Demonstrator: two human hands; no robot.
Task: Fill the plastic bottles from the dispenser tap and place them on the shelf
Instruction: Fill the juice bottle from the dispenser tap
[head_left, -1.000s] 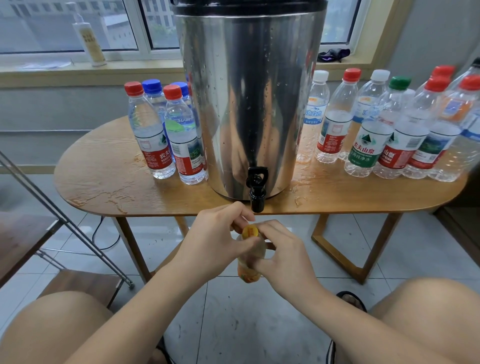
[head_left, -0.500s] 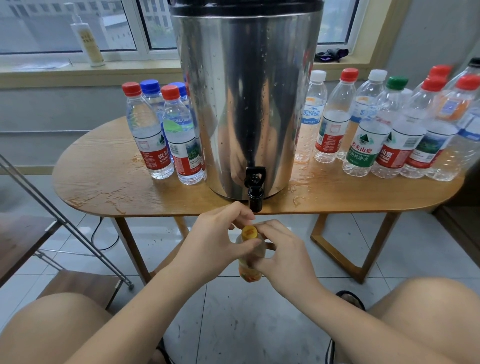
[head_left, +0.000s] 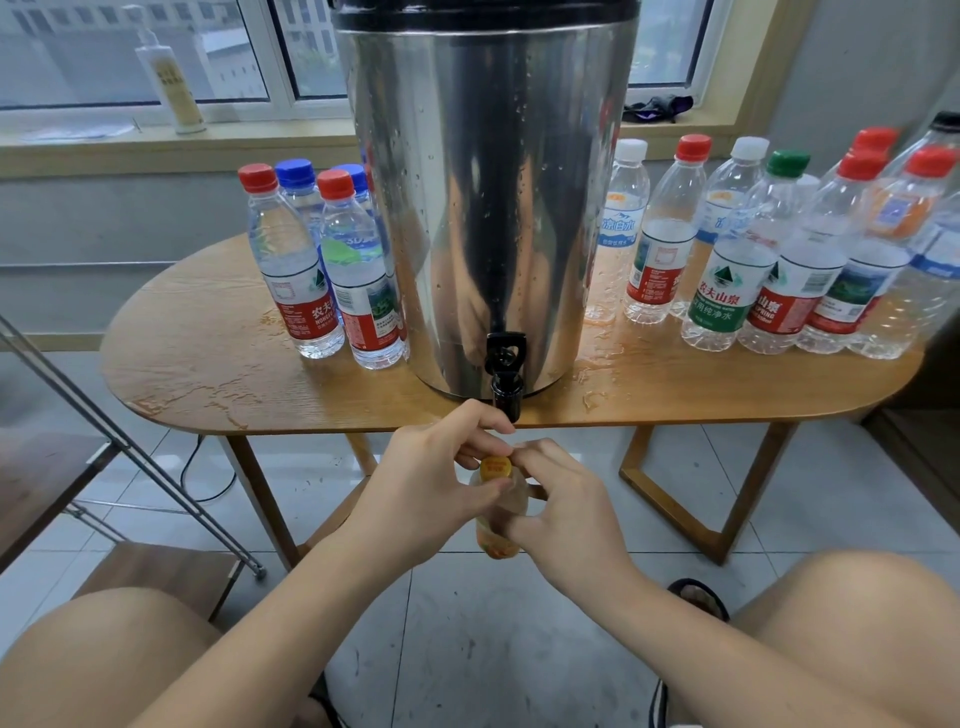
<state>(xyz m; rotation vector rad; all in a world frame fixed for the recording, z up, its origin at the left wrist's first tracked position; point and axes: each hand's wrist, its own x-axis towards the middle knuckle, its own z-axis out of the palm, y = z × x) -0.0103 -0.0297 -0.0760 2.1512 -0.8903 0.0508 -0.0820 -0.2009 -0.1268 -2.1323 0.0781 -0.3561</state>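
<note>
A steel dispenser (head_left: 488, 208) stands on the wooden table (head_left: 208, 374), its black tap (head_left: 505, 374) over the front edge. Just below the tap I hold a small clear bottle (head_left: 500, 525) with an orange label. My left hand (head_left: 431, 488) pinches its yellow cap (head_left: 496, 468) between thumb and fingers. My right hand (head_left: 566, 509) grips the bottle's body from the right. Several filled bottles (head_left: 322, 270) stand left of the dispenser, and several more bottles (head_left: 779, 260) stand to its right.
The tabletop is wet around the dispenser. A metal-framed shelf (head_left: 78, 457) with wooden boards stands at the left, a lower board (head_left: 156, 577) near the floor. A pump bottle (head_left: 171, 78) sits on the windowsill. My knees frame the bottom of the view.
Both hands stay on the bottle and cap below the tap, with only slight finger shifts.
</note>
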